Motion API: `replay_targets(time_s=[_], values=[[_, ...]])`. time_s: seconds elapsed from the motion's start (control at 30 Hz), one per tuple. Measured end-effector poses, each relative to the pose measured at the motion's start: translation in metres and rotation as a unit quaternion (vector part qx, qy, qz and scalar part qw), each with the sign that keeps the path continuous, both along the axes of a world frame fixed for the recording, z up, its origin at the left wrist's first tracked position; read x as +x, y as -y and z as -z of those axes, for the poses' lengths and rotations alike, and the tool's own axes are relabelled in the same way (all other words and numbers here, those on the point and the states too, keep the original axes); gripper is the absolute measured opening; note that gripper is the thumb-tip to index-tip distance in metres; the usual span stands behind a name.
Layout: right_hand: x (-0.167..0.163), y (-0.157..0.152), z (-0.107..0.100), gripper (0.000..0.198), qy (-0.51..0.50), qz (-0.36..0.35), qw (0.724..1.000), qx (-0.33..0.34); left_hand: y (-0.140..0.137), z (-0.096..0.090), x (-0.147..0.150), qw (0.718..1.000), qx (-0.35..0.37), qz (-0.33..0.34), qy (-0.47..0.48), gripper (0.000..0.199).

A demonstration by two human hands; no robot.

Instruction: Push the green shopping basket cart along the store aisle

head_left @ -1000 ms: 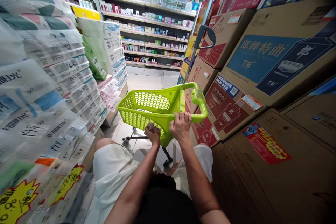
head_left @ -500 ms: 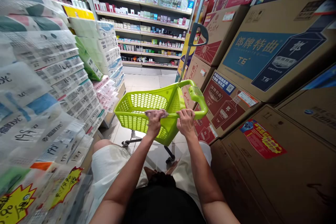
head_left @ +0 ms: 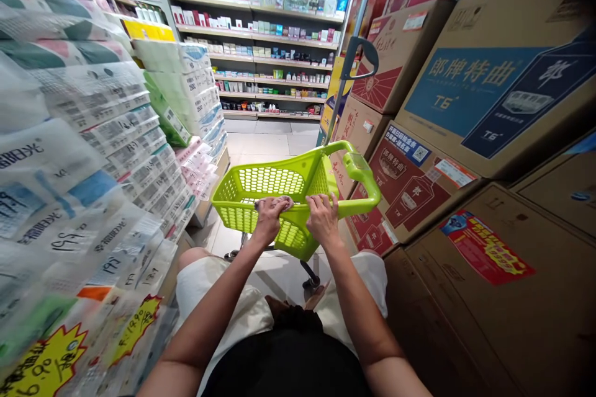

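In front of me stands a bright green shopping cart with a perforated basket, its near side rim crossing under both hands. My left hand is closed on a crumpled pinkish-grey cloth, which it presses onto that rim. Just to the right, my right hand wraps its fingers over the same rim, with its thumb below or behind, partly hidden. The cart's looped push handle is to the right of my right hand, untouched.
Plastic-wrapped tissue packs are stacked close on the left. Large cardboard cartons are piled on the right. A grey pole with a looped grip leans near them. Shelves of small boxes and bottles stand beyond the tiled floor.
Both hands have shifted left along the cart's rim, the left one taking the cloth with it. The whole view has swung slightly, so the cart and stacks appear further right.
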State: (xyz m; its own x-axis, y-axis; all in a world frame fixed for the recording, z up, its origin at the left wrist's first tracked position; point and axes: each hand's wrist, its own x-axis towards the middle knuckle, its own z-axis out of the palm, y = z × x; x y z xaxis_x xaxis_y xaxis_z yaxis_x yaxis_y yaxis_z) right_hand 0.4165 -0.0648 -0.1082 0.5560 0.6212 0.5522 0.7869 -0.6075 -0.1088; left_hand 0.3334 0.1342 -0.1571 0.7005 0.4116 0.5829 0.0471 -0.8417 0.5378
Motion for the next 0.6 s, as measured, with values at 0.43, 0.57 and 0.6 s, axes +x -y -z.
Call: replay_targets(time_s=[0.43, 0.57, 0.6], values=[[-0.017, -0.028, 0.012, 0.05, -0.029, -0.046, 0.998, -0.023, -0.018, 0.01, -0.022, 0.998, -0.048, -0.025, 0.011, 0.053], [-0.024, -0.04, 0.019, 0.051, -0.038, -0.053, 0.997, -0.034, -0.03, 0.014, -0.032, 0.995, -0.06, -0.073, 0.024, 0.051], [-0.025, -0.043, 0.021, 0.052, -0.038, -0.052, 0.997, -0.035, -0.034, 0.016, -0.035, 0.994, -0.064, -0.088, 0.026, 0.05]])
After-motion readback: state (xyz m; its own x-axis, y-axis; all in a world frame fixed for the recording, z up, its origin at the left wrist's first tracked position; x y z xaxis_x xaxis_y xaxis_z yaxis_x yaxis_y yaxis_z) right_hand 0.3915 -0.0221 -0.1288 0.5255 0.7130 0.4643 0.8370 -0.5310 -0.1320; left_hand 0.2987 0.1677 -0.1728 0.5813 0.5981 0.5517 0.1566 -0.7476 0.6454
